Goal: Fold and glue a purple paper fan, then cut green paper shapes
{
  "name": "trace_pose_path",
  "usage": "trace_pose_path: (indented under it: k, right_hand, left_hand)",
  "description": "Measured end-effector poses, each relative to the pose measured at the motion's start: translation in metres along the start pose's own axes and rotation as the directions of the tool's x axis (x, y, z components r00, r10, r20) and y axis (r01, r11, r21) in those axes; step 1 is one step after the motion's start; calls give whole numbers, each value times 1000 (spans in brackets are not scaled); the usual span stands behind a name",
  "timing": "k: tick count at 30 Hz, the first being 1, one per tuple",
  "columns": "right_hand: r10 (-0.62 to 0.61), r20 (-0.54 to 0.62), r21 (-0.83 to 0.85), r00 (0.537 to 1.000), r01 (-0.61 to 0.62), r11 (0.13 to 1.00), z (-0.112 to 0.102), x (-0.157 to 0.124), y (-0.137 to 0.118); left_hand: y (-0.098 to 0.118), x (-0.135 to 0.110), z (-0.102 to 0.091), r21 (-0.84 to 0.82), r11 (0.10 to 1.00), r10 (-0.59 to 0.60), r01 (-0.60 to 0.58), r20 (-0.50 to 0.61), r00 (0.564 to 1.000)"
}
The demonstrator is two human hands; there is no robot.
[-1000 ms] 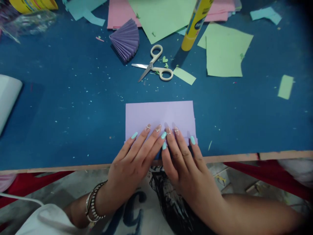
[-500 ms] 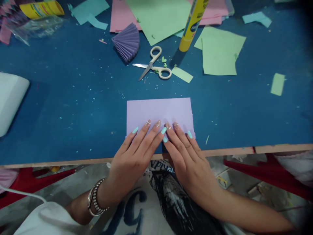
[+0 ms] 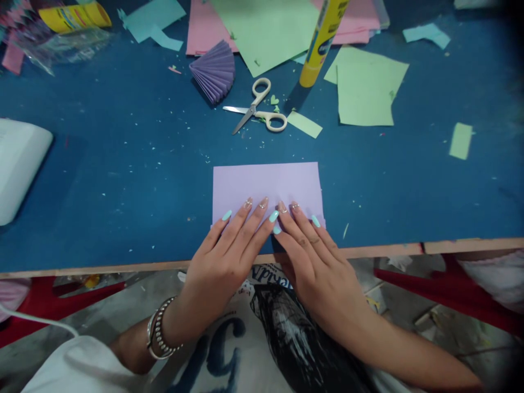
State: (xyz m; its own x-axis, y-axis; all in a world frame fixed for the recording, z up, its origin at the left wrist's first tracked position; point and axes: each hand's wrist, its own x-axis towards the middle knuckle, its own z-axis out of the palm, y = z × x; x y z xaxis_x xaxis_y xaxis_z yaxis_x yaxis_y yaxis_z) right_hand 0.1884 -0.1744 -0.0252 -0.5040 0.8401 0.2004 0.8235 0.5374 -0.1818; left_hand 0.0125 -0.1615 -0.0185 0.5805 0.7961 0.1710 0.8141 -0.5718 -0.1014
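A light purple sheet of paper [image 3: 266,180] lies flat on the blue table, close to its front edge. My left hand [image 3: 229,251] rests on the paper's near left part, fingers stretched out and slightly apart. On the near right part lies my right hand [image 3: 315,251], its fingers also extended and pressing down. The two hands almost meet at the middle of the sheet. My palms and fingers cover the near edge, where a slim folded strip seems to show at both sides.
Beyond the paper lie open scissors [image 3: 257,109], a pleated purple paper fan [image 3: 215,71] and green paper pieces [image 3: 364,95]. A yellow glue stick [image 3: 321,46] stands upright. At the left is a white object [image 3: 20,164]. Another yellow tube [image 3: 76,17] lies at the back left.
The view has shifted very slightly. Both hands stay flat on the purple paper, with no clear movement.
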Motion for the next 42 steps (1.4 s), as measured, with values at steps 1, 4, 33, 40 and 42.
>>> trace_pose_path:
  k: [1, 4, 33, 40, 42]
  right_hand:
    - [1, -3, 2, 1000, -1, 1000, 1, 0, 0]
    - [-11, 4, 20, 1000, 11, 1000, 0, 0, 2]
    - [-155, 45, 94, 987, 151, 984, -12, 3, 24]
    - [-162, 16, 142, 987, 158, 977, -15, 7, 26]
    - [-125, -24, 196, 992, 127, 972, -19, 9, 28]
  left_hand:
    - [0, 0, 0, -4, 1000, -1, 1, -1, 1000]
    - [-1, 0, -1, 3, 1000, 5, -5, 4, 1000]
    - [-42, 26, -23, -359, 929, 95, -93, -14, 995]
    - [-37, 25, -23, -227, 951, 194, -209, -87, 977]
    - [-37, 26, -23, -212, 962, 154, -173, -101, 983]
